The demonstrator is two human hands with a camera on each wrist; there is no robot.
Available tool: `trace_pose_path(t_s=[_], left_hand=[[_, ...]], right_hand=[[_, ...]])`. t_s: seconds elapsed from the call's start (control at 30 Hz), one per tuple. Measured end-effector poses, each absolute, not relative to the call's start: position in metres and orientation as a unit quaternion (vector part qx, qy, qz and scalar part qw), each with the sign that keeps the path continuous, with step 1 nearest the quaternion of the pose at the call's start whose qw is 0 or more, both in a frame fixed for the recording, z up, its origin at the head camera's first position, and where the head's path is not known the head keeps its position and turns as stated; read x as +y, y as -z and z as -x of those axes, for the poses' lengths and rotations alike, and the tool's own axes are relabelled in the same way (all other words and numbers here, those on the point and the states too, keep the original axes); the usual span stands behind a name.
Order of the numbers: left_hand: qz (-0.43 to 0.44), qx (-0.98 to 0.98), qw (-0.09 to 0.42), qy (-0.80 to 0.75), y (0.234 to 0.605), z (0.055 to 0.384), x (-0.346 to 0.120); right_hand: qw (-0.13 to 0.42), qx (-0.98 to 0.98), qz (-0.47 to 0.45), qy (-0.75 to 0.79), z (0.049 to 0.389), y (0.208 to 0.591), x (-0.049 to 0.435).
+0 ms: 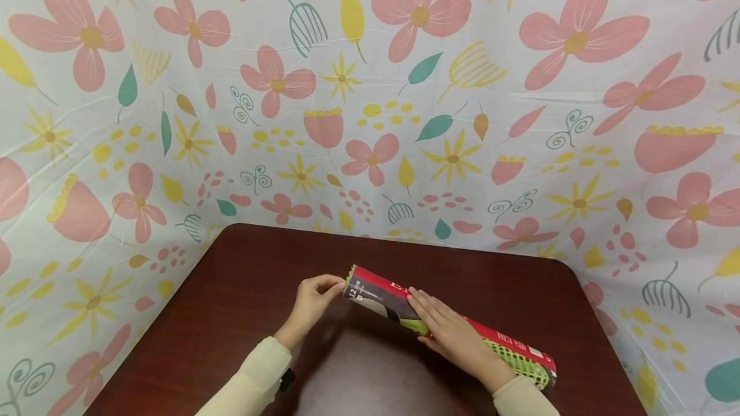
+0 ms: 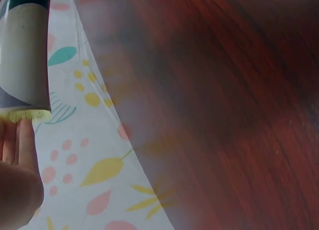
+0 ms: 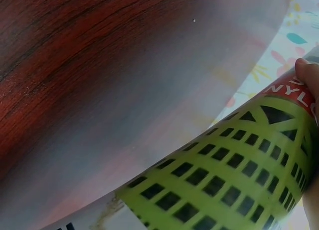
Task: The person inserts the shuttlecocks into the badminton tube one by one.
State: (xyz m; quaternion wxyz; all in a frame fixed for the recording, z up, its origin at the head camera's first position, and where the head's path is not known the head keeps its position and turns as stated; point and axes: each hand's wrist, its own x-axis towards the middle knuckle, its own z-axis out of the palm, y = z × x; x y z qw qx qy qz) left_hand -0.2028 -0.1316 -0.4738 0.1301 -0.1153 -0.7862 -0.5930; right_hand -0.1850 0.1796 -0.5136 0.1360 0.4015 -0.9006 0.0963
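Observation:
A long printed shuttlecock tube [image 1: 393, 300], red, dark grey and green, slants across the table with its left end raised. Lettering that begins "NYLO" shows on the tube [image 3: 219, 180] in the right wrist view. Out of its left end pokes the yellow-green scalloped edge of a shuttlecock [image 2: 30, 114]. My left hand [image 1: 312, 303] pinches that edge with thumb and fingertips; in the left wrist view its fingers [image 2: 26, 145] meet the rim from below. My right hand [image 1: 453, 339] grips the tube around its middle from above. The inside of the tube is hidden.
The dark brown table [image 1: 260, 262] has rounded far corners and a glossy reflection near the front. A white cloth [image 1: 370, 82] with printed flowers hangs behind it and along both sides.

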Motion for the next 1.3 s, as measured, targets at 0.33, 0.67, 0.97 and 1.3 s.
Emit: trace_pose_path(t_s=[0.33,0.67,0.97,1.3], left_hand=[[0.135,-0.799,0.061,0.582,0.505,0.236,-0.141],[0.146,-0.785,-0.033,0.601,0.492,0.25,-0.139],[0.151,-0.758,-0.076,0.63,0.487,0.253,-0.146],[0.061,-0.723,0.016,0.688,0.494,0.243,-0.162]], right_hand=[[0.162,-0.886,-0.424,-0.094,0.186,0.516,0.183],[0.189,-0.875,-0.437,-0.088,0.189,0.516,0.185],[0.176,-0.884,-0.423,-0.093,0.187,0.515,0.184],[0.201,-0.884,-0.414,-0.08,0.194,0.518,0.189]])
